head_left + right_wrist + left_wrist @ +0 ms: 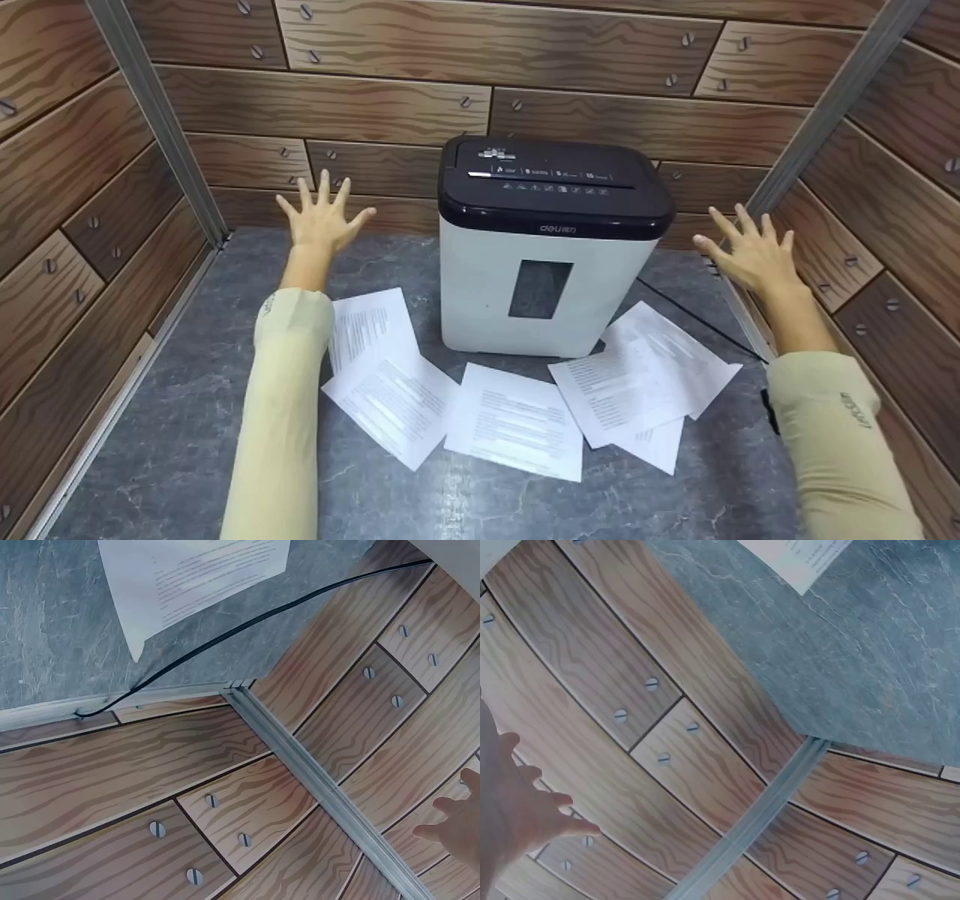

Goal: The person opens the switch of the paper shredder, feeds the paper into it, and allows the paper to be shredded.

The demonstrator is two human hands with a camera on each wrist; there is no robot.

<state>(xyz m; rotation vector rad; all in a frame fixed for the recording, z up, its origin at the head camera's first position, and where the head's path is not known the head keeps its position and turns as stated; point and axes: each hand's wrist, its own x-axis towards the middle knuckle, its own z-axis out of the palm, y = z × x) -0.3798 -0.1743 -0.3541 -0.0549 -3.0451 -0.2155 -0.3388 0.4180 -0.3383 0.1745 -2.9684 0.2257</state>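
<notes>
A paper shredder (555, 247) with a white body and a dark top stands upright at the back of the table. Left of it, my left hand (321, 225) is held out with fingers spread and nothing in it; the left wrist view shows that hand (532, 814) against the wood-patterned wall. My right hand (754, 255), also spread and holding nothing, is right of the shredder near the corner post. Printed sheets lie fanned in front of the shredder: a left group (397, 405), a middle sheet (517, 424) and an overlapping right group (630, 382).
Wood-patterned walls (390, 105) enclose the grey table (390, 502) at the back and both sides. Metal posts (161, 120) stand in the corners. A black power cord (697, 319) runs from behind the shredder to the right edge, past the right sheets.
</notes>
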